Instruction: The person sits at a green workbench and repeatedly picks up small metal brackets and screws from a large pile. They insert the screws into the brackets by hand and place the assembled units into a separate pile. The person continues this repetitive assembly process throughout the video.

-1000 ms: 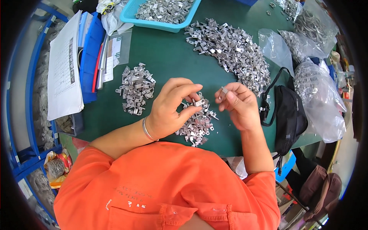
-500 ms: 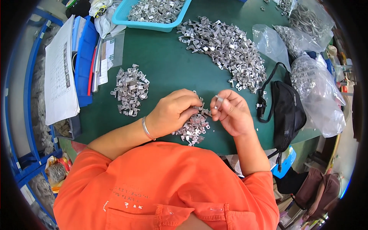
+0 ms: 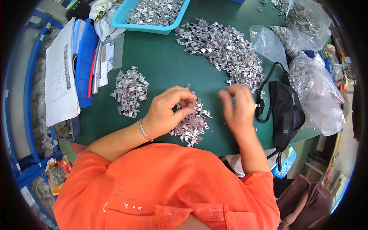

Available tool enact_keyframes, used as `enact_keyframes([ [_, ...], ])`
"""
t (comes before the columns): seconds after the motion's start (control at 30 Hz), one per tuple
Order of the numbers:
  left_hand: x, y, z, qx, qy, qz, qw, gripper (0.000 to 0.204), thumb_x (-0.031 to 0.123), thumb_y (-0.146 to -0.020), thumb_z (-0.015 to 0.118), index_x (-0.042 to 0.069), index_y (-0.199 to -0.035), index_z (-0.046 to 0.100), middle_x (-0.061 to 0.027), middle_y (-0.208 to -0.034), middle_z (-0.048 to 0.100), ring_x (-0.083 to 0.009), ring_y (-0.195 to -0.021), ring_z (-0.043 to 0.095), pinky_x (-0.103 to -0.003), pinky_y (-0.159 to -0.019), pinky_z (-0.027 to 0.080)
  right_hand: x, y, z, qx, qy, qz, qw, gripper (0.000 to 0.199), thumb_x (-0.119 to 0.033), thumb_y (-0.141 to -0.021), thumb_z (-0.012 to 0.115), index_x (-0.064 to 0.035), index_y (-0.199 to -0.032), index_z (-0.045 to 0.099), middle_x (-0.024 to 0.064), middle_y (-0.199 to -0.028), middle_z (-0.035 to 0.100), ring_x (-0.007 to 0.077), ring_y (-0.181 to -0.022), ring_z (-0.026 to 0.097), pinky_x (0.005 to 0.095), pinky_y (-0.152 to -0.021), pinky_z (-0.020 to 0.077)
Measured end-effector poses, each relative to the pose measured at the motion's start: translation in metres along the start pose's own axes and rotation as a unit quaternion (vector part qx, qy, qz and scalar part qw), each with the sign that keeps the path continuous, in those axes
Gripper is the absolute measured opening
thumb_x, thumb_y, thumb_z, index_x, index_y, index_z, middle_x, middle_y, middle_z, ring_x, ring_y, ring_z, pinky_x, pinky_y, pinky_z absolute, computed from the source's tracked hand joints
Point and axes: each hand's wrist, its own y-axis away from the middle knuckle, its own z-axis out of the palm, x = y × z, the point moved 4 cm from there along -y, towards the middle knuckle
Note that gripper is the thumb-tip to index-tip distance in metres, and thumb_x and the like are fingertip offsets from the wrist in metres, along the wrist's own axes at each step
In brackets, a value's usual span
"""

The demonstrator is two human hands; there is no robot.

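Note:
My left hand (image 3: 167,110) is over the near small pile of metal clips (image 3: 192,128), its fingers curled and thumb close below them. A small silvery metal clip (image 3: 192,105) shows at its fingertips, partly hidden by them. My right hand (image 3: 238,109) is raised to the right of that pile, smeared by motion. Its thumb and fingers stand apart, and no clip shows between them. Beyond it spreads a large heap of similar clips (image 3: 226,50). Another small pile of clips (image 3: 130,92) lies on the left of the green table (image 3: 165,57).
A turquoise basket (image 3: 149,28) of metal parts stands at the far edge. On the right lie a black pouch (image 3: 285,111) with a strap and clear plastic bags (image 3: 322,99). Papers (image 3: 61,76) and a blue bin (image 3: 85,65) stand left. Another person (image 3: 306,199) is at lower right.
My right hand has moved up and slightly right, away from the near pile; the clip seen in its fingers earlier no longer shows. My left fingers have shifted slightly left and parted a little.

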Motion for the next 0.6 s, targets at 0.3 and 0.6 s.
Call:
enact_keyframes([
  [0.3, 0.025, 0.0, -0.052, 0.132, -0.263, 0.13, 0.947, 0.024, -0.007, -0.071, 0.074, 0.002, -0.092, 0.066, -0.011, -0.09, 0.063, -0.0252, -0.082, 0.062, -0.032, -0.072, 0.051, 0.016, 0.005, 0.005, -0.059, -0.125, 0.118, 0.983, 0.01, 0.003, -0.076, 0.072, -0.001, -0.081, 0.064, 0.0105, -0.085, 0.068, 0.0253, -0.075, 0.066, 0.0322, -0.067, 0.0529],
  [0.6, 0.008, 0.015, -0.11, 0.194, -0.387, 0.036, 0.901, 0.011, 0.0, -0.077, 0.071, 0.001, -0.087, 0.067, -0.0105, -0.093, 0.064, -0.027, -0.087, 0.061, -0.034, -0.078, 0.049, -0.004, 0.011, -0.001, -0.039, -0.312, 0.092, 0.945, 0.025, 0.016, -0.071, 0.072, 0.001, -0.082, 0.056, 0.0136, -0.09, 0.067, 0.0199, -0.084, 0.066, 0.029, -0.073, 0.0535],
])
